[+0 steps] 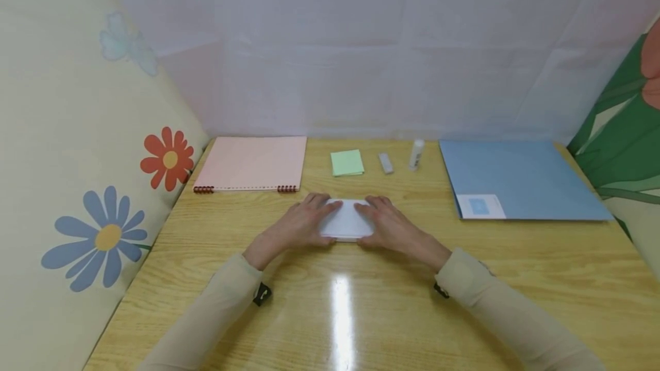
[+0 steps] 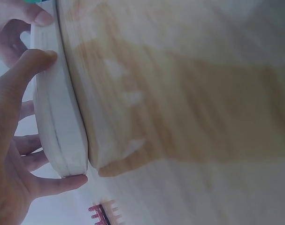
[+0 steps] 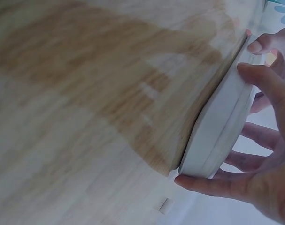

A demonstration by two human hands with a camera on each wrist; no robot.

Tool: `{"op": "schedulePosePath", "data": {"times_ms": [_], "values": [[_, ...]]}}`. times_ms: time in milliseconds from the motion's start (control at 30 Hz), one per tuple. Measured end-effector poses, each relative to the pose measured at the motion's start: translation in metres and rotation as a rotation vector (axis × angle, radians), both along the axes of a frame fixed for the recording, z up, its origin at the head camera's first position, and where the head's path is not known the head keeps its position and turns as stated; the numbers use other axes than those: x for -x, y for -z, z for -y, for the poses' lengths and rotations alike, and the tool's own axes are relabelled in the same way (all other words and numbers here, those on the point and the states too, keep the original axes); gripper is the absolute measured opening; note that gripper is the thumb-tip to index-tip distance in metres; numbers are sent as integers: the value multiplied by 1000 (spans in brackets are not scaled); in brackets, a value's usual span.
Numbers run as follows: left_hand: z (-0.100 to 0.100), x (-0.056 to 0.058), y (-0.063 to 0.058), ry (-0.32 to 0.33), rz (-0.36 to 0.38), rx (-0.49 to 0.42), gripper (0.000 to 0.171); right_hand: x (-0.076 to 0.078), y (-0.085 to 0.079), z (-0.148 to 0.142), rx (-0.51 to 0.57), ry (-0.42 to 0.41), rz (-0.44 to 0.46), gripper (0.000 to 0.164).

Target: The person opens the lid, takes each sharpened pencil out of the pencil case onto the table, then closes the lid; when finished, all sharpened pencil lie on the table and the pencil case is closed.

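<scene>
A flat white box with a thin seam along its side lies on the wooden table in the head view. My left hand grips its left end and my right hand its right end. Both thumbs press the near side, while other fingers reach over the top and round the ends. In the left wrist view the box appears as a long white side with the thumb against it. The right wrist view has the same box close to the tabletop, a finger at its end. What it contains is hidden.
Behind the hands lie a pink spiral notebook, green sticky notes and a small pale eraser. A white glue stick stands upright beside a large blue folder. Flower-decorated walls flank the table.
</scene>
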State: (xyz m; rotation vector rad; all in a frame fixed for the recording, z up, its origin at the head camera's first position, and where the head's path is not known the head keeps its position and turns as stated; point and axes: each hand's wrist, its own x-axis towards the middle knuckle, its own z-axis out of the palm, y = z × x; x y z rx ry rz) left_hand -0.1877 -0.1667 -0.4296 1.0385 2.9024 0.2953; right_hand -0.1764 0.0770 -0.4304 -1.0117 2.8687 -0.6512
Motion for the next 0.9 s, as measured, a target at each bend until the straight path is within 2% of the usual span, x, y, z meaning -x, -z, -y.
{"op": "schedulePosePath", "data": {"times_ms": [533, 900], "values": [[1, 0, 0, 7, -22, -1, 83, 2, -3, 1, -14, 17, 49, 79], [1, -1, 2, -16, 4, -26, 82, 4, -5, -1, -18, 10, 81, 79]]}}
